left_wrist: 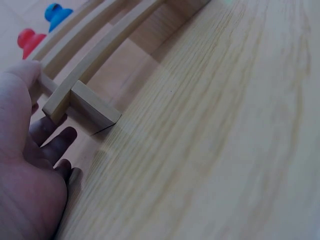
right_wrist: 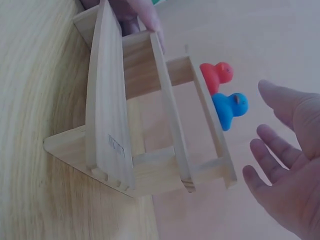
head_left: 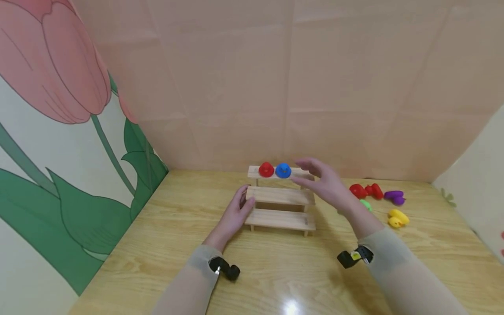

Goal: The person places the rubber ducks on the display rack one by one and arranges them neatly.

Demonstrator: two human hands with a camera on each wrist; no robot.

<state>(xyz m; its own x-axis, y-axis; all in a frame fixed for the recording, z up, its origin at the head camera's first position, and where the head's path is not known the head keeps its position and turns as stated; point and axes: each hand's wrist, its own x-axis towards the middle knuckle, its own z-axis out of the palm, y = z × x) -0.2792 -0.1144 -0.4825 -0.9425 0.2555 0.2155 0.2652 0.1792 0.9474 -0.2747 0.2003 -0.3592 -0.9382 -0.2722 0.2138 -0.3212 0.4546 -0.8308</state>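
Observation:
A small three-tier wooden stand [head_left: 280,195] stands on the table. Its top step carries a red rubber duck [head_left: 266,169] on the left and a blue rubber duck [head_left: 283,171] beside it. At the stand's left end, my left hand [head_left: 237,211] holds the middle step, thumb over the edge; some of its fingers are hidden behind the wood. My right hand [head_left: 326,183] hovers at the right of the top step, close to the blue duck. In the right wrist view that hand [right_wrist: 292,150] has its fingers spread with nothing between them, apart from both ducks.
To the right on the wood-grain table [head_left: 165,245] lie red toys [head_left: 358,190], purple toys [head_left: 395,197] and yellow ducks [head_left: 398,218]. A green toy [head_left: 366,204] is partly hidden by my right forearm. A pink-beige wall covering [head_left: 236,87] rises behind the stand.

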